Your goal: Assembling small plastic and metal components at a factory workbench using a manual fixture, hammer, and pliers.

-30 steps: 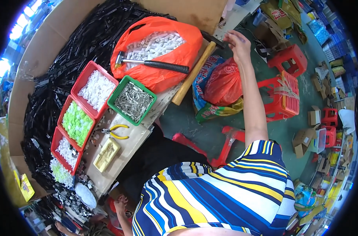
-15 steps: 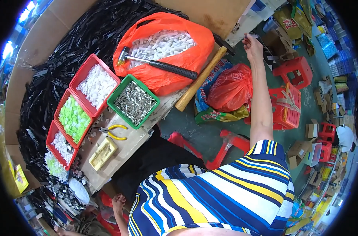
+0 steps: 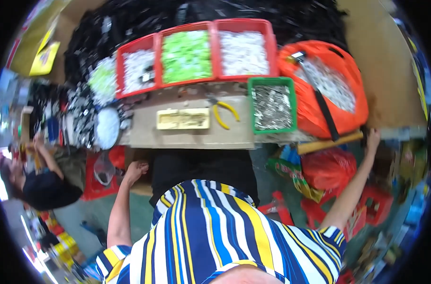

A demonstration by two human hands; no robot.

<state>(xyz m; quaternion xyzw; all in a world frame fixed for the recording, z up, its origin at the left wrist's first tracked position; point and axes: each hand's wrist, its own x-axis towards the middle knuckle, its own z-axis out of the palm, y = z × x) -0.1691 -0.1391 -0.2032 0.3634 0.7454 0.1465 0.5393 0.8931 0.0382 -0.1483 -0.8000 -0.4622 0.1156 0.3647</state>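
My left hand (image 3: pixel 137 170) hangs by the front edge of the table, left of my lap, its fingers loosely curled, with no object visible in it. Out at the far right, my right hand (image 3: pixel 373 139) is at the table's edge, beside the head end of a wooden-handled hammer (image 3: pixel 330 143). Its fingers are bent together and blurred; whatever they hold is too small to make out. Between the hands, a cream-coloured block with a recess (image 3: pixel 183 119) and yellow-handled pliers (image 3: pixel 226 115) lie on a cardboard sheet (image 3: pixel 192 140).
Red bins (image 3: pixel 215 52) hold white and pale green plastic parts. A green bin (image 3: pixel 295 105) holds metal pins. A black-gripped hammer (image 3: pixel 325 112) lies across an orange bag (image 3: pixel 357 90) of white pieces. Black strips (image 3: pixel 187 9) heap behind. Another person (image 3: pixel 47 184) works at the left.
My view has swung round to face the table squarely. My right hand appears lower and farther right, by the table edge. More of my left arm shows now.
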